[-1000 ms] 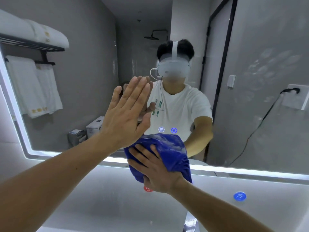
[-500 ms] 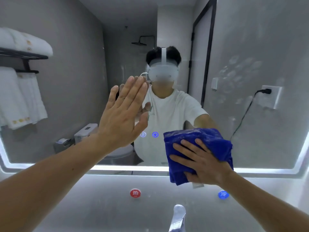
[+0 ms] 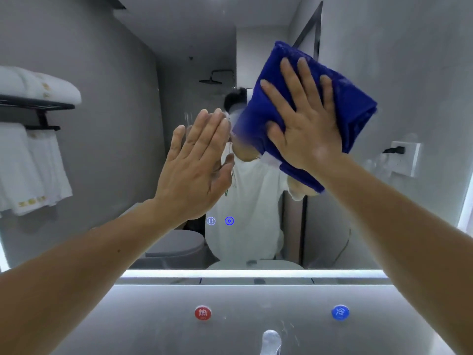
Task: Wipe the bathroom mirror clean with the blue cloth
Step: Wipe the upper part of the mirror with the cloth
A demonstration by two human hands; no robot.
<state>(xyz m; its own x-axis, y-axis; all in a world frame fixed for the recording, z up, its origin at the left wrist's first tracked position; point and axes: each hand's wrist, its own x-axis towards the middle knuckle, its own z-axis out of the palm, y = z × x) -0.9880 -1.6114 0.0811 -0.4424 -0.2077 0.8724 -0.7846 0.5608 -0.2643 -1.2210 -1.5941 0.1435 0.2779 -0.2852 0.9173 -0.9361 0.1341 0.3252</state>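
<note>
The bathroom mirror (image 3: 115,162) fills most of the view, with a lit strip along its bottom edge. My right hand (image 3: 304,121) lies flat with spread fingers on the folded blue cloth (image 3: 355,103), pressing it against the glass in the upper middle-right. My left hand (image 3: 197,165) rests flat against the mirror to the left of the cloth, fingers together and holding nothing. Faint smudges show on the glass at the right. The cloth hides part of the reflected person.
Two lit touch icons (image 3: 220,221) glow low on the glass. Below the mirror, a wall panel carries a red hot button (image 3: 202,313) and a blue cold button (image 3: 340,312). A chrome tap (image 3: 271,342) rises at the bottom edge. White towels appear reflected at the left.
My right hand has carried the blue cloth from the mirror's lower edge rightward, then up high on the glass. My left hand has stayed flat on the mirror.
</note>
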